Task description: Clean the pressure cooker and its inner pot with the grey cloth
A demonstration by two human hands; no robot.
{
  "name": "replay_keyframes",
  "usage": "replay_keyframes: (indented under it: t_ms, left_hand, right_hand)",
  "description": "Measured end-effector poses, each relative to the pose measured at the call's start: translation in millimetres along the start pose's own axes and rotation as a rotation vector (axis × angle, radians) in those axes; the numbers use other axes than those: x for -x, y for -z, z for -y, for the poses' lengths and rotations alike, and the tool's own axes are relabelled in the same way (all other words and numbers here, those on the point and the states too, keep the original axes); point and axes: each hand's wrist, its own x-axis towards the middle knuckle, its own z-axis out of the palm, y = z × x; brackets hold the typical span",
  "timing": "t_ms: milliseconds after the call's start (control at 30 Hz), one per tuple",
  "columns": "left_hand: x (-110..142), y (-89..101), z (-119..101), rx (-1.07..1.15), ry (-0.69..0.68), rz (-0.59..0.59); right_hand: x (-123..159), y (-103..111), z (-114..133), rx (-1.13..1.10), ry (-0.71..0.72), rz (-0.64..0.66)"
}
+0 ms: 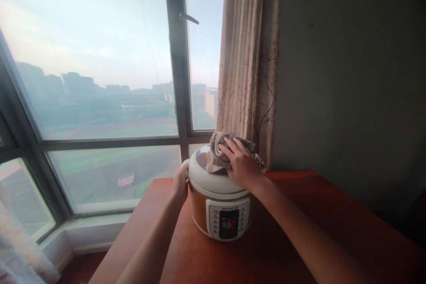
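An electric pressure cooker (pixel 196 213), white on top with a brownish-orange body and a button panel in front, stands upright on the wooden table. My left hand (pixel 180 183) is closed around the handle at its left side. On top of the lid (pixel 199 180) lies a folded grey-and-beige cloth (pixel 217 151). My right hand (pixel 242 162) presses down on this cloth, its fingers bent over it. The cloth and my hand hide much of the lid's top and the right handle.
The reddish-brown table (pixel 186 257) reaches close to a large window (pixel 109 142) on the left. A patterned curtain (pixel 246 53) hangs behind the cooker. To the right is a dark wall (pixel 333 75). Another light curtain (pixel 23 239) hangs at lower left.
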Motion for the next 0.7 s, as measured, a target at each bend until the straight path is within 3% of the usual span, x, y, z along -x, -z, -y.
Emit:
replay_keyframes:
  t_ms: [133, 300, 433, 533, 700]
  left_hand:
    - [-3, -3.0, 10, 0.055, -0.023, -0.025]
    - [-6, -0.5, 15, 0.092, -0.038, -0.064]
    - [-5, 2.0, 13, 0.079, -0.037, -0.045]
    - [-4, 3.2, 9, 0.058, -0.032, -0.017]
    - [-6, 4.3, 9, 0.044, -0.053, -0.002]
  right_hand:
    - [-26, 10, 4, 0.054, 0.027, 0.081]
    - [-80, 15, 2, -0.035, -0.061, 0.286]
    - [-119, 12, -13, -0.121, -0.142, 0.406]
    - [-127, 11, -26, -0.192, -0.203, 0.416]
    - [-108, 12, -32, -0.235, -0.25, 0.347]
